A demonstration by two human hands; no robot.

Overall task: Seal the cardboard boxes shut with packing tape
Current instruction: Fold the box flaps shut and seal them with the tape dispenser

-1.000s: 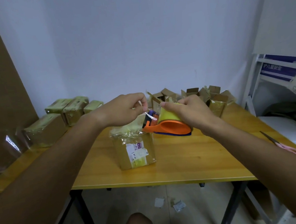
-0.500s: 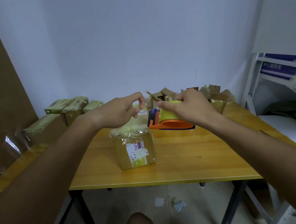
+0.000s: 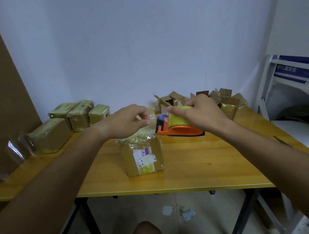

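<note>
Head view. Dispenser (image 3: 179, 128), orange with a yellow-green tape roll (image 3: 178, 119), is held above the table (image 3: 202, 161) by the right hand (image 3: 200, 112); the fingers are curled over the roll from above. The dispenser is located at 3 o'clock from the left hand (image 3: 129, 120) and just beside it. The thumb and forefinger of the left hand are pressed together in a pinch at the dispenser's blade end; whether the clear tape end is held between them cannot be told, as the strip is too faint.

Box (image 3: 141, 154) is placed upright on the table, directly below the left hand at 6 o'clock, apart from both hands. Its top is covered with crumpled yellowish tape, and a white label is seen on its near face.

Sealed boxes (image 3: 70, 123) are grouped at 9 to 10 o'clock from the central box, along the table's left edge. Open boxes (image 3: 224, 102) with raised flaps are grouped at 1 o'clock, behind the right hand, against the wall.
</note>
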